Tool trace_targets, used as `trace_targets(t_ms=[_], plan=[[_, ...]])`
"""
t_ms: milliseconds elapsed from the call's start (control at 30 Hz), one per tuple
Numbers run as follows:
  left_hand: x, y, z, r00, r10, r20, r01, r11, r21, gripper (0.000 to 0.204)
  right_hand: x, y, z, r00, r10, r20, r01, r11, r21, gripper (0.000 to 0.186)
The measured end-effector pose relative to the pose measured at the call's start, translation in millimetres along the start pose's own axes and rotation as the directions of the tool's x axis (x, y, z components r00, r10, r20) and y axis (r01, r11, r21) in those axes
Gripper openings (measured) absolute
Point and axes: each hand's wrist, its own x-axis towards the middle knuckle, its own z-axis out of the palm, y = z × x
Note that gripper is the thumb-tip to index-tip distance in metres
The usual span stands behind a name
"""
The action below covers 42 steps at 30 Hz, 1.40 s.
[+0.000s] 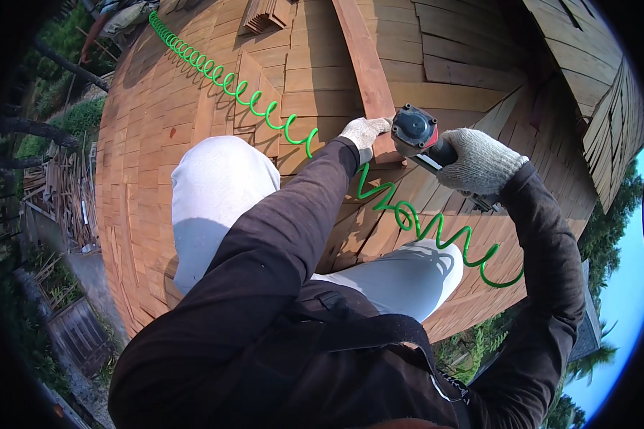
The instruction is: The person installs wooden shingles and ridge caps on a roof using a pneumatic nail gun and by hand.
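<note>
We close our right hand around the handle of the nail gun, the proper hold; we judge it rigid and head-heavy. Its head lies left of that hand, at the near end of the board. The board looks stiff; we take its edges. Our left hand touches its near end; with fingers partly hidden, we cannot tell whether it grips.

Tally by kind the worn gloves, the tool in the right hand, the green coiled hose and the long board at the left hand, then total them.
Knit work gloves: 2 (one on the left hand, one on the right hand)
Pneumatic nail gun: 1
Green coiled air hose: 1
Long wooden board: 1
Total: 5
</note>
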Motion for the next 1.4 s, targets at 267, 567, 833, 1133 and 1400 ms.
trace_targets(t_ms=[267, 567, 833, 1133, 1400], plan=[[-10.4, 65.2, 5.4, 0.914, -0.397, 0.08, 0.362, 0.713, -0.6, 0.028, -0.7, 11.4, 5.4, 1.0, 0.0, -0.01, 0.0, 1.0, -0.006, 0.027], [-9.2, 66.6, 7.0, 0.868, -0.485, 0.105, 0.364, 0.478, -0.799, 0.021, -6.1, 8.2, 4.6, 1.0, 0.024, -0.012, -0.024, 1.0, 0.012, 0.026], [-14.1, 75.5, 5.4, 0.918, -0.379, 0.115, 0.365, 0.696, -0.618, 0.028, -14.1, 46.0, 11.2, 0.979, 0.012, -0.202, 0.025, 0.983, 0.18, 0.029], [-16.0, 67.8, 1.4, 0.941, -0.324, -0.093, 0.175, 0.705, -0.687, 0.034, -2.8, 85.3, 62.5, 0.858, 0.267, -0.438, 0.158, 0.674, 0.722, 0.019], [-4.9, 49.1, -23.6, 0.957, -0.092, -0.274, 0.117, 0.99, 0.077, 0.046, 28.3, 99.8, 126.2, 0.815, 0.338, -0.47, 0.355, 0.35, 0.867, 0.021]])
